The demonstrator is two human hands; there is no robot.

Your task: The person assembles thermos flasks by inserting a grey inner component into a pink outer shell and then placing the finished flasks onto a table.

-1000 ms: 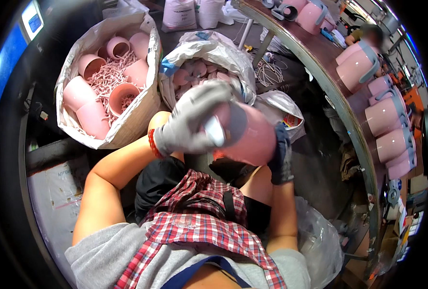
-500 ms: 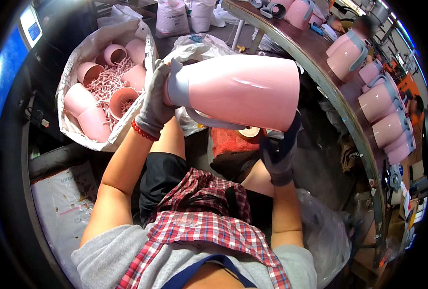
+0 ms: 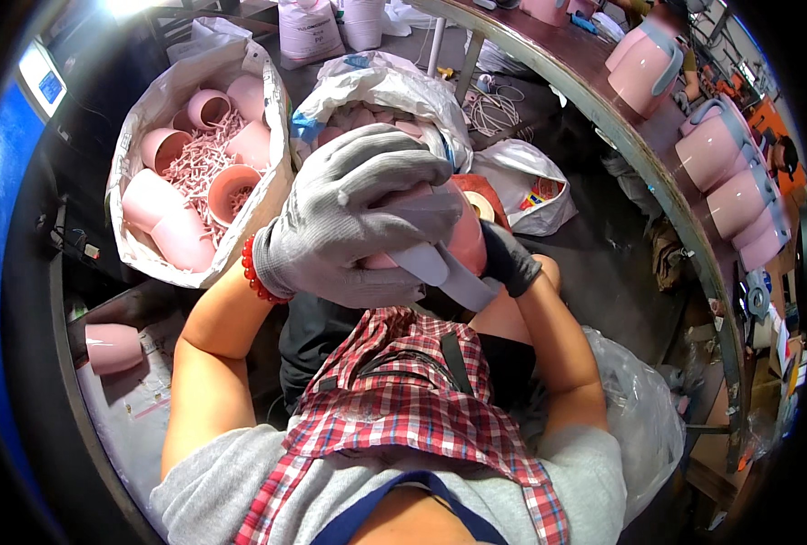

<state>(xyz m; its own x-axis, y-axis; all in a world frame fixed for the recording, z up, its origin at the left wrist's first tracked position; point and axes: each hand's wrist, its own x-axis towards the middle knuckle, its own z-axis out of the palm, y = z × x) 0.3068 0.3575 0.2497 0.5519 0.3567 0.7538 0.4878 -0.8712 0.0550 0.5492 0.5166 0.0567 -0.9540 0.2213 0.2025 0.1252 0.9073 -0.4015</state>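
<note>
Pink cup [image 3: 465, 238], held out lengthwise a moment ago, now sits drawn close; left hand [image 3: 358, 218] fingers wrapped over it; right hand [image 3: 510, 261] gripping beneath.

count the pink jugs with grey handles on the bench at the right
4 show clearly: one farthest along the bench, then three close together nearer. More may be hidden past the picture's rim.
</note>
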